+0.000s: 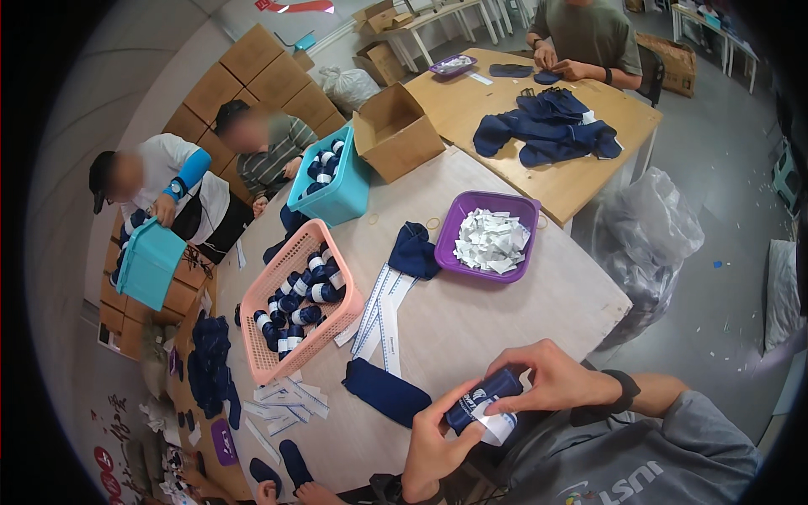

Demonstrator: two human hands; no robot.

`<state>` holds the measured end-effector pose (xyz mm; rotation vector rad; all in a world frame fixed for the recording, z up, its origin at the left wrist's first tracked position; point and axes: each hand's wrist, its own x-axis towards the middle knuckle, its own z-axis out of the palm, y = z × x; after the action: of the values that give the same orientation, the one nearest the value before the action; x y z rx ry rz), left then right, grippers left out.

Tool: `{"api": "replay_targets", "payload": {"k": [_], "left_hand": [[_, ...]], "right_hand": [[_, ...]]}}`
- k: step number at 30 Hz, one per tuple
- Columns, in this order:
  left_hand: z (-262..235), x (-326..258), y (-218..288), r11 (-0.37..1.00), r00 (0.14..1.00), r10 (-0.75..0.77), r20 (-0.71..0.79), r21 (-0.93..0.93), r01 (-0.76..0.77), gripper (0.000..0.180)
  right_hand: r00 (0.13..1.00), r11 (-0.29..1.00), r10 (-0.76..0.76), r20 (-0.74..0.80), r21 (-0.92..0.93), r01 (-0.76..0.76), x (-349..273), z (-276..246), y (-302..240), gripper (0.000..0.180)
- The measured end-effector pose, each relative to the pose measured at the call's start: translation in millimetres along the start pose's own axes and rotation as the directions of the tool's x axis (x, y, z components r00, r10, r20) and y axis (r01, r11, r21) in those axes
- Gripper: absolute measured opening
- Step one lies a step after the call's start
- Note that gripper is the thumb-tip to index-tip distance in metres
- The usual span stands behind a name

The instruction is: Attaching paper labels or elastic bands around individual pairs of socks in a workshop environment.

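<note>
My left hand and my right hand are both closed on a rolled navy sock near the table's front edge. A white paper band with print lies against the roll, one end sticking out below. Fingers of both hands pinch the roll and the band. Left of my hands, a flat folded navy sock lies on the table. Beyond it are long white printed paper strips and another folded navy sock. A pink basket holds several banded sock rolls.
A purple tray of small white paper pieces stands beyond my hands. Farther back are a teal bin of rolls and an open carton. Loose paper strips lie left. Co-workers surround the tables; plastic bags stand at right.
</note>
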<state>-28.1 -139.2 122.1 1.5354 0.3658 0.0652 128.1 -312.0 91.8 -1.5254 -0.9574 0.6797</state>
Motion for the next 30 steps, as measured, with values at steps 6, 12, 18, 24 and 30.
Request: {"api": "replay_targets", "payload": {"k": [6, 12, 18, 24, 30], "left_hand": [[15.0, 7.3, 1.9, 0.996, 0.987, 0.064, -0.148, 0.074, -0.054, 0.04], [32.1, 23.0, -19.0, 0.885, 0.864, 0.403, -0.302, 0.367, -0.285, 0.039], [50.1, 36.3, -20.6, 0.582, 0.641, 0.739, -0.209, 0.677, -0.45, 0.047], [50.9, 35.6, -14.4, 0.416, 0.609, 0.792, -0.04, 0.765, -0.492, 0.045], [46.2, 23.4, -19.8, 0.459, 0.662, 0.749, -0.035, 0.747, -0.481, 0.041]], "right_hand": [[0.978, 0.991, -0.122, -0.172, -0.075, 0.11, 6.1, 1.0, -9.4, 0.045], [0.744, 0.637, -0.605, -0.283, -0.733, 0.239, -11.1, 15.8, 17.4, 0.039], [0.96, 0.996, 0.042, -0.277, 0.082, -0.02, -16.7, 13.1, 7.2, 0.019], [0.951, 0.608, 0.297, 0.084, 0.751, -0.256, -29.0, 12.6, 15.4, 0.034], [0.988, 0.488, 0.127, 0.087, 0.862, -0.138, -22.4, 28.9, 40.4, 0.048]]}}
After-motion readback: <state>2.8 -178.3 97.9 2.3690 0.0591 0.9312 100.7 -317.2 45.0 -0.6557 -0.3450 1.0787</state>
